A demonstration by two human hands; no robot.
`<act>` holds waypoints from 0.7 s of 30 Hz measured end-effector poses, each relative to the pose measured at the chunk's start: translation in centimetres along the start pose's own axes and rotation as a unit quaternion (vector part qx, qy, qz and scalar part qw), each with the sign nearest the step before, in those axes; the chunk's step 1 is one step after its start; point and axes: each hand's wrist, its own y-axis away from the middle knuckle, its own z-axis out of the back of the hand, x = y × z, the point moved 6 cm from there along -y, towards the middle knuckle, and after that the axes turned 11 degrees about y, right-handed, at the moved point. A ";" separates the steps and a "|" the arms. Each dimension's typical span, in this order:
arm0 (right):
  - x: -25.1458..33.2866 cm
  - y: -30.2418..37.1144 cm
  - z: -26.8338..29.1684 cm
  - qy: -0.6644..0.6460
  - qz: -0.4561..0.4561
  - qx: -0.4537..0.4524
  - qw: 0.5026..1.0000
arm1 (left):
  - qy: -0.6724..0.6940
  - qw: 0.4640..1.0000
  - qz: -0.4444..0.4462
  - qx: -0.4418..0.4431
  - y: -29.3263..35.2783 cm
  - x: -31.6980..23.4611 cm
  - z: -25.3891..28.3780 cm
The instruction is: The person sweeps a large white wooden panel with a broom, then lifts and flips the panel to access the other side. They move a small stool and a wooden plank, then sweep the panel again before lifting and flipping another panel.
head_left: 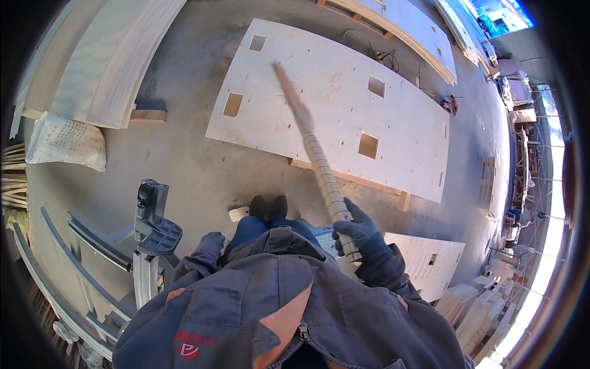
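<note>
My right hand (362, 232), in a dark grey glove, is wrapped round a long pale stick (322, 169) ringed with spiral bands. The stick slants up and away to the left, and its brownish far end is blurred above a plywood sheet (319, 92) with square cut-outs. Whether that end touches the sheet, I cannot tell. Low at my left side, my gloved left hand (212, 241) hangs with its fingers curled in, seemingly around nothing. It is near a grey metal post with a bracket (157, 237).
The sheet rests on timber supports (404, 201). Stacked boards (104, 61) lie far left, with a white printed sack (67, 141) beside them. Curved metal rails (86, 270) stand at the near left. A red power tool (452, 106) and cable lie past the sheet's right end. More panels (399, 31) are behind.
</note>
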 end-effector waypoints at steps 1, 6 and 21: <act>-0.7 0.3 1.7 -0.013 -0.012 -0.036 0.999 | 0.003 1.000 0.010 0.011 -0.1 0.0 -0.3; -4.9 -0.1 8.9 -0.060 -0.029 -0.142 0.988 | 0.003 0.997 0.031 0.074 0.0 -0.2 -0.7; -13.5 -1.6 3.7 0.119 -0.042 -0.075 0.989 | 0.079 0.989 0.050 0.116 -2.4 -1.3 0.5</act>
